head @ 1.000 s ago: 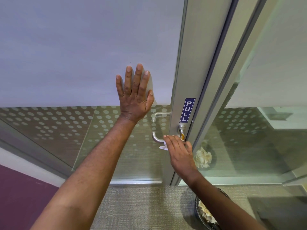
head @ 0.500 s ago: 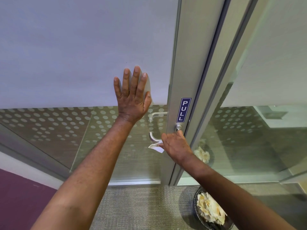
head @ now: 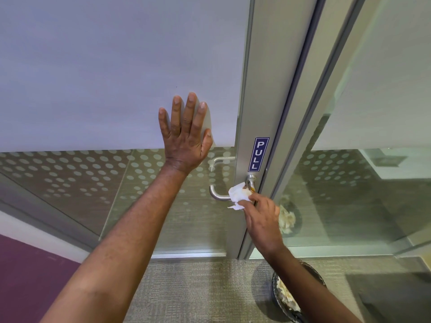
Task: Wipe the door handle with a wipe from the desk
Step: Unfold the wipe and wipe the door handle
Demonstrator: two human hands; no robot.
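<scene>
While left hand (head: pixel 185 138) presses flat on the door (head: pixel 116 66), right hand (head: pixel 262 221) pinches wipe (head: pixel 239 194) against handle (head: pixel 218 194).

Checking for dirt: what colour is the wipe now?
White wipe with a brownish stain near the handle, head view.

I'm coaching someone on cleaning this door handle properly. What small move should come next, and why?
Probably slide the right hand with the wipe leftward along the door handle. The wipe sits bunched near the handle's mount under the PULL sign, while the curved bar end is bare. The left hand lies flat on the door, seemingly steadying it.
</scene>
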